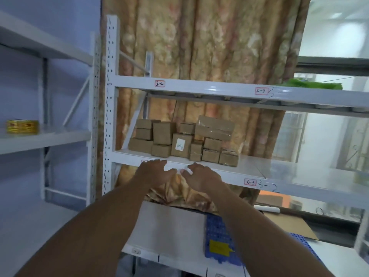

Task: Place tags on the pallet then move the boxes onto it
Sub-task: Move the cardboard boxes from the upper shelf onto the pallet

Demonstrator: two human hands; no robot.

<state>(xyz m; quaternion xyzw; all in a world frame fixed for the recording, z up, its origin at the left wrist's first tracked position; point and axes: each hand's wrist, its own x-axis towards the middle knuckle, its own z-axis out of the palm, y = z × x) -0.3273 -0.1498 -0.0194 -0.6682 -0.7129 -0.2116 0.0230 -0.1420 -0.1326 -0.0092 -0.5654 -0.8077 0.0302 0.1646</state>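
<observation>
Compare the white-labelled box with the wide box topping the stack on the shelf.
The white-labelled box stands tall and narrow on the shelf; the wide box lies long and tilted atop other boxes. The white-labelled box shows a paper label; the wide box shows only glossy tape. Both are brown cardboard.

Boxes (183, 140) plain brown; pallet (217, 226), 5 o'clock, blue lattice; tag (218, 247) yellow; rack (199, 87) white; curtain (209, 47) tan, faded floral; tin (23, 126), 9 o'clock, yellow.

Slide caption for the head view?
Left hand and right hand reach toward boxes on shelf; yellow tag on pallet below.
</observation>
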